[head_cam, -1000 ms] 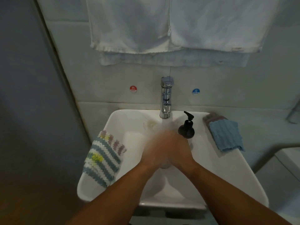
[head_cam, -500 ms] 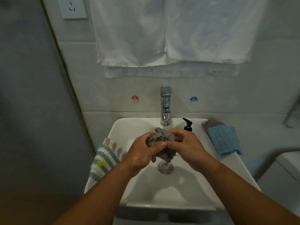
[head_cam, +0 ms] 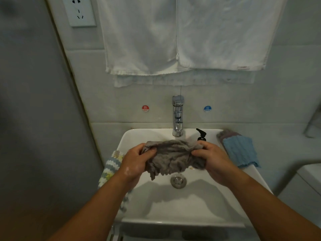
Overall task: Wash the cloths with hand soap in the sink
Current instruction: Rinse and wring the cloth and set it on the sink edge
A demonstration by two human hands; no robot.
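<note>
Grey cloth (head_cam: 173, 157): stretched over sink (head_cam: 191, 206), pinched by left hand (head_cam: 137, 162) and right hand (head_cam: 213, 160); washing underway, tap dry. Striped cloth (head_cam: 111, 167) left rim, blue cloth (head_cam: 239, 152) right rim: apparently unwashed. Soap bottle (head_cam: 201, 134) far.

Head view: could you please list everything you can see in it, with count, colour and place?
grey cloth: one, grey, held over the sink.
blue cloth: one, blue, sink's right rim.
mauve cloth: one, mauve-grey, under blue cloth.
striped cloth: one, white, blue and yellow, sink's left rim.
soap bottle: one, black, sink's back rim.
sink: one, white, centre.
tap: one, chrome, back of sink.
drain: one, metal, sink bottom.
towels: at least two, white, wall above tap.
stickers: two, red left of tap, blue right.
socket: one, white, wall upper left.
left hand: one, grips cloth's left end.
right hand: one, grips its right end.
</note>
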